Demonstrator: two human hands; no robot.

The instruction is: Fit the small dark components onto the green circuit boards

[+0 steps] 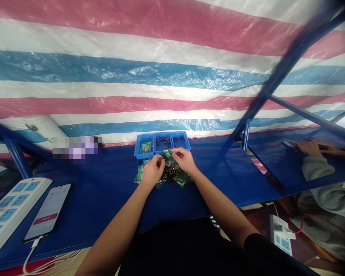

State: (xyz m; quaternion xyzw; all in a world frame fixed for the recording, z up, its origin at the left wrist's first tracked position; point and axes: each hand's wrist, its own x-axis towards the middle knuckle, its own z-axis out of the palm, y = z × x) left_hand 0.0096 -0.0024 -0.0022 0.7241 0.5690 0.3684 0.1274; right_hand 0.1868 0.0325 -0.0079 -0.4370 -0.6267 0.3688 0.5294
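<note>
My left hand [152,171] and my right hand [184,160] meet over a heap of small green bags [180,179] and dark little metal parts [169,173] on the blue table [109,191]. Both hands have curled fingers. My right hand pinches one green bag [168,153] at its top. My left hand's fingertips touch the same spot, but what they hold is too small to name. Just behind the hands stands a blue three-compartment tray [161,144], with green bags in its left cell and dark parts in the middle and right cells.
A white power strip [10,209] and a phone [48,211] on a charging cable lie at the table's left. Another person's hands [316,147] and grey sleeve rest on the bench to the right. Blue frame bars [278,73] cross at right; a striped tarp hangs behind.
</note>
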